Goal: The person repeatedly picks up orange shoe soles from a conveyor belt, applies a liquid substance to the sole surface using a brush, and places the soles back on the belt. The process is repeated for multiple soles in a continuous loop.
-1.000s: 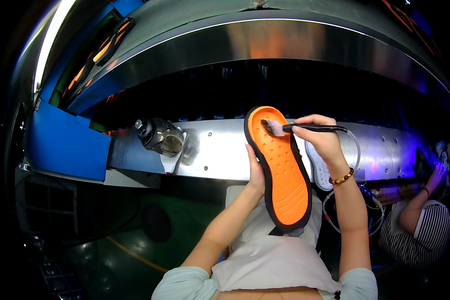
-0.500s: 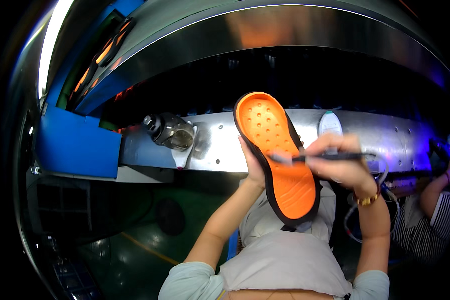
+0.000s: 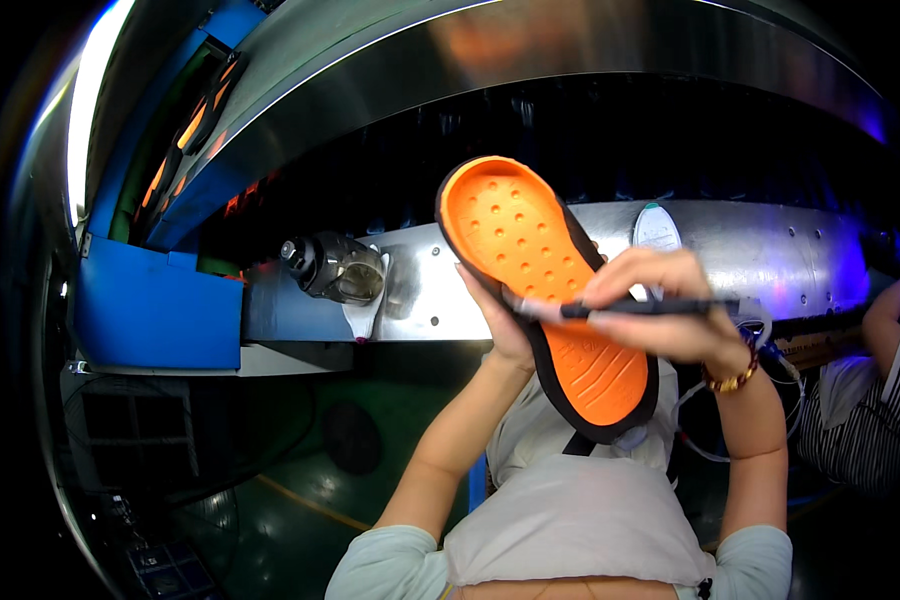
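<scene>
An orange shoe sole (image 3: 518, 235) with a black rim is tilted above the bench edge, its dimpled orange side facing me. My left hand (image 3: 502, 322) grips it by the left edge, thumb along the rim. In my right hand (image 3: 660, 300) is a brush (image 3: 660, 307) with a dark handle, held across the sole. Its pale bristles (image 3: 532, 306) reach the sole's left edge near the middle and look slightly blurred. Behind my right hand, a white insole-shaped piece (image 3: 657, 228) lies on the metal bench (image 3: 425, 285).
A dark, see-through container with a black cap (image 3: 335, 268) stands on a white cloth (image 3: 364, 318) at the bench's left. Several orange-and-black soles (image 3: 192, 128) lie in the blue-framed machine (image 3: 160, 305). At far right, another person's arm (image 3: 885, 320) rests near the bench.
The brush tip has moved left across the sole to its left rim. The sole has shifted slightly up and left in view, and its lower end a little right.
</scene>
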Action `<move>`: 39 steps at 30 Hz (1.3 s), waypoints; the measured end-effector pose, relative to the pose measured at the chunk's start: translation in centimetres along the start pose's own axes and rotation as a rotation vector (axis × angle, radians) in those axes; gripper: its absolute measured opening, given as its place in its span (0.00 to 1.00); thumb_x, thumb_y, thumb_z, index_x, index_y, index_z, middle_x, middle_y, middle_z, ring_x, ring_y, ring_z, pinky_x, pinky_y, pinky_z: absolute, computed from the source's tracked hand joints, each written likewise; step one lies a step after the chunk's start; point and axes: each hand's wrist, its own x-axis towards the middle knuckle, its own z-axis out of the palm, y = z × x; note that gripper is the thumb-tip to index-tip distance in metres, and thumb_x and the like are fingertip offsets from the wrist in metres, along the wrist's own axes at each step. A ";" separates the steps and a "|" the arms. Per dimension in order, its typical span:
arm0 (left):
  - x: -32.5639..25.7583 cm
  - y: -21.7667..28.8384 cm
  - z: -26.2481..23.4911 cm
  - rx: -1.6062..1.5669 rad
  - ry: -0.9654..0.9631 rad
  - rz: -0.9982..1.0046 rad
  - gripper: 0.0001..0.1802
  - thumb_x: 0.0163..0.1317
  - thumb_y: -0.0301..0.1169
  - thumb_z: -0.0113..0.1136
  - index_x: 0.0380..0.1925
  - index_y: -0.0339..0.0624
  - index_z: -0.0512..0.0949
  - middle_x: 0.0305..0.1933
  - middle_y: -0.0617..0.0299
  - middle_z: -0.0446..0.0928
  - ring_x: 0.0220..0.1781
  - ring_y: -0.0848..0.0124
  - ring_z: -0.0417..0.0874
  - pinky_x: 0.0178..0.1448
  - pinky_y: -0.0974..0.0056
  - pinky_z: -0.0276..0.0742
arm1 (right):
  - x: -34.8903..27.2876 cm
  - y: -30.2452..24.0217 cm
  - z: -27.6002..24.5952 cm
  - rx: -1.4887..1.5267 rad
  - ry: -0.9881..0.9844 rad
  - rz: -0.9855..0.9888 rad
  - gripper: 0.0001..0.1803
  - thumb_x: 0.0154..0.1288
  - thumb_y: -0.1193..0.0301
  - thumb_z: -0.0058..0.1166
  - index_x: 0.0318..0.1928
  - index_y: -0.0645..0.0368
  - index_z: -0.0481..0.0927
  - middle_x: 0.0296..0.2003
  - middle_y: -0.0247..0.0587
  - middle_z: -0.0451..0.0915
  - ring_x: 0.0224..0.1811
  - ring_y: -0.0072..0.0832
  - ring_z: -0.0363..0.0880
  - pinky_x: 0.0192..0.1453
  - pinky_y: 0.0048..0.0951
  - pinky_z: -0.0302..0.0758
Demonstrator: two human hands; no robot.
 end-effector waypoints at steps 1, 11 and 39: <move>0.1 0.1 -0.2 -0.013 0.003 0.011 0.43 0.53 0.68 0.22 0.60 0.50 0.52 0.60 0.56 0.58 0.59 0.62 0.63 0.60 0.55 0.62 | -0.4 -0.8 0.5 -0.058 -0.057 -0.067 0.09 0.44 0.78 0.59 0.30 0.62 0.80 0.29 0.42 0.79 0.33 0.26 0.79 0.39 0.23 0.74; 2.0 2.1 0.2 -0.068 0.072 0.371 0.50 0.47 0.73 0.26 0.60 0.46 0.53 0.57 0.46 0.61 0.58 0.52 0.62 0.62 0.51 0.56 | -1.2 -1.4 -0.1 -0.009 -0.214 -0.144 0.10 0.42 0.81 0.61 0.30 0.62 0.80 0.29 0.40 0.80 0.36 0.29 0.78 0.43 0.26 0.73; 3.1 7.4 2.9 0.093 -0.115 0.318 0.51 0.45 0.72 0.34 0.59 0.43 0.53 0.58 0.44 0.59 0.57 0.49 0.63 0.61 0.49 0.59 | -4.6 0.9 -2.1 0.170 -0.196 -0.022 0.10 0.42 0.78 0.62 0.30 0.59 0.81 0.33 0.39 0.81 0.47 0.32 0.70 0.54 0.33 0.65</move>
